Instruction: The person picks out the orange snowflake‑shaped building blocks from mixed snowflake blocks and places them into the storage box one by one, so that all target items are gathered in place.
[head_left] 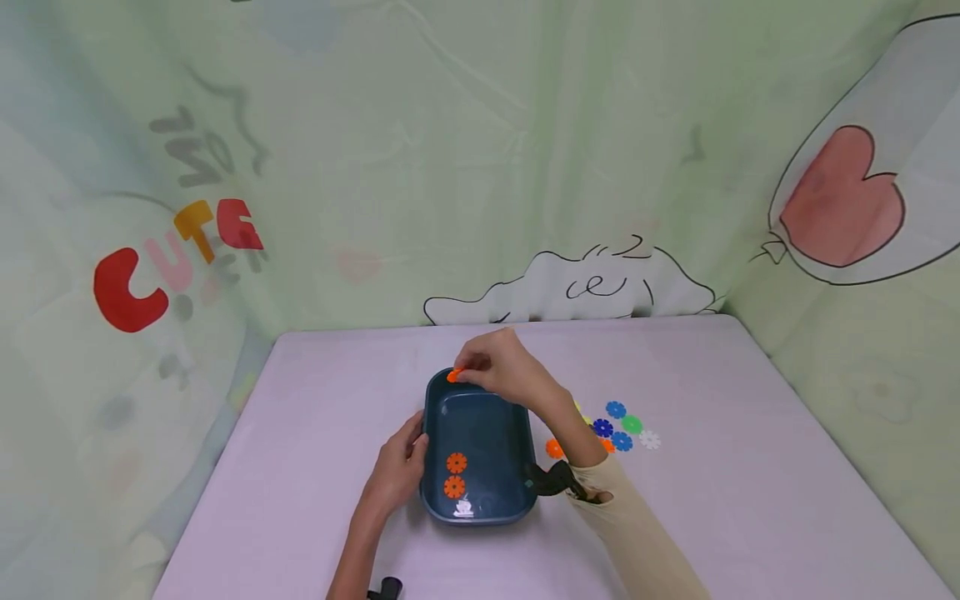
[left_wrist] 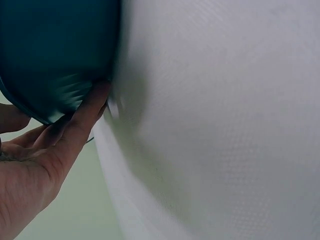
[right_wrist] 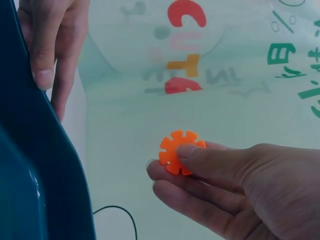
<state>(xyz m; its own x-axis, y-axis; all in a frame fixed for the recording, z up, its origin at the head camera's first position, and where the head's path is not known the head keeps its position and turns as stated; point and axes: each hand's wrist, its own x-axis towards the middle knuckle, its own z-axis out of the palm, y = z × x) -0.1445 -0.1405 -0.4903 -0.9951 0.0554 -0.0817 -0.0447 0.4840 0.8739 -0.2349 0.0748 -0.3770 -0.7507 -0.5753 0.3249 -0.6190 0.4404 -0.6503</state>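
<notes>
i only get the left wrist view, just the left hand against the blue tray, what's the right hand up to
Observer: The right hand pinches a single orange disc.
Operator: ok, anything lying inside the tray
Observer: Yes, two orange discs lie in it, near the end closest to the person.
Operator: and outside it
Observer: A loose cluster of discs, among them blue, green and white ones, lies to the right of the tray.
</notes>
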